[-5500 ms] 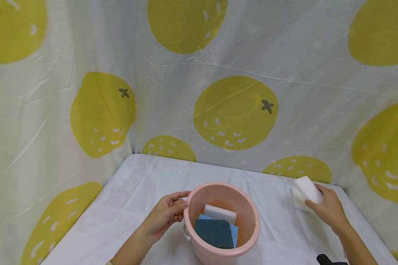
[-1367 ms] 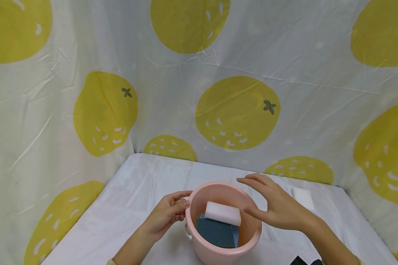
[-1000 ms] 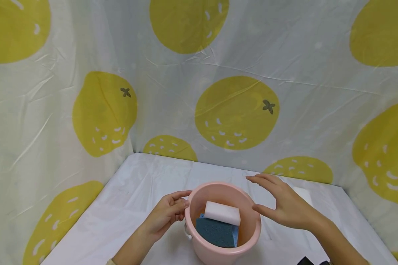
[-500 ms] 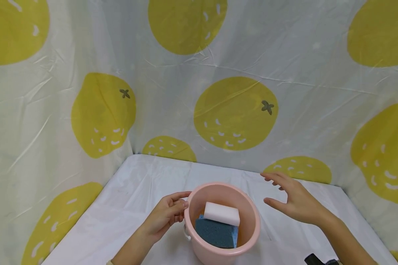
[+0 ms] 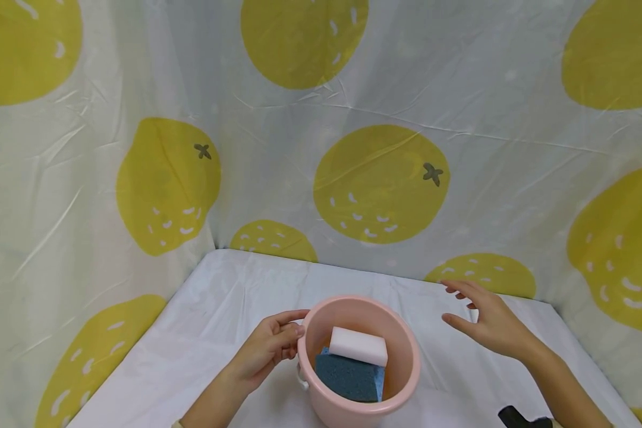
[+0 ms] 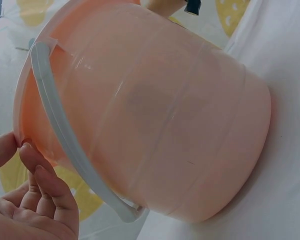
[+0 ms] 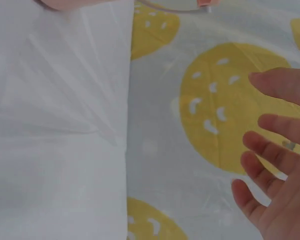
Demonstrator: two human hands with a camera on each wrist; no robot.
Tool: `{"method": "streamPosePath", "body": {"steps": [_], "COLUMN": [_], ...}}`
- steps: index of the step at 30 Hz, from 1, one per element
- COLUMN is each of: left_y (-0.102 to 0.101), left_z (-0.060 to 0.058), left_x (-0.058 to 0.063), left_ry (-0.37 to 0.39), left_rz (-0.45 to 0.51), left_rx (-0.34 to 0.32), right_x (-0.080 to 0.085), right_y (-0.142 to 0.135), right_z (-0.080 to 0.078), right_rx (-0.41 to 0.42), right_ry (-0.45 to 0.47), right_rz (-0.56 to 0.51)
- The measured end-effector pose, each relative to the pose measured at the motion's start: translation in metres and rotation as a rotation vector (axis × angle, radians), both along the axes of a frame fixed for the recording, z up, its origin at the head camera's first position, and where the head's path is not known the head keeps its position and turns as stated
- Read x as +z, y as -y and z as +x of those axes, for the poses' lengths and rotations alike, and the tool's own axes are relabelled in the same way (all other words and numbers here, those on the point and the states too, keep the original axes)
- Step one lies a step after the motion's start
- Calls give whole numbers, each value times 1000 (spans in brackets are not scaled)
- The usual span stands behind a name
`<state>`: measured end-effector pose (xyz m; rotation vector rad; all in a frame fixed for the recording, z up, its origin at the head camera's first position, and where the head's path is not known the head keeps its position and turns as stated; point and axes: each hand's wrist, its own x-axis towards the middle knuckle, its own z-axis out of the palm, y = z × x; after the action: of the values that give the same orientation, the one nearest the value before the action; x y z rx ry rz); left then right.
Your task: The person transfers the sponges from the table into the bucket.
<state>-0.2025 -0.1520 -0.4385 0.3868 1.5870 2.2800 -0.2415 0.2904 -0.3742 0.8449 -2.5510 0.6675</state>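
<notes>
My left hand [image 5: 264,348] pinches the left rim of a pink bucket [image 5: 348,413] between thumb and fingers. In the left wrist view, the bucket's wall [image 6: 160,115] stands upright on the white cloth and its pale handle [image 6: 65,130] hangs down beside the fingers [image 6: 55,192]. Inside lie a white melamine sponge [image 5: 358,346] and, in front of it, a blue sponge with a dark green scouring side [image 5: 348,378]. To the right, apart from the bucket, my right hand [image 5: 494,327] hovers above the table with spread, slightly bent fingers and nothing in them.
A white cloth [image 5: 235,297] covers the table. Hanging sheets with yellow lemon prints [image 5: 382,184] enclose it at the back and both sides. A black device [image 5: 519,419] shows at my right wrist.
The right hand held a white sponge at the right earlier; that sponge now lies in the bucket, and the hand has drawn back rightward. The left hand keeps its place on the rim.
</notes>
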Motion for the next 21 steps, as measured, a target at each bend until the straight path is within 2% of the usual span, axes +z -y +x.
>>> {"method": "streamPosePath", "body": {"steps": [8, 21], "left_y": [1, 1], "left_z": [0, 0], "left_x": [-1, -3], "left_ry": [-2, -15], "left_rz": [7, 30], "left_rx": [-2, -22], "right_x": [-15, -40], "right_y": [-15, -39], "right_z": [-12, -26], "right_rx": [-69, -178], "right_ry": [29, 89], "right_rz": [7, -39]}}
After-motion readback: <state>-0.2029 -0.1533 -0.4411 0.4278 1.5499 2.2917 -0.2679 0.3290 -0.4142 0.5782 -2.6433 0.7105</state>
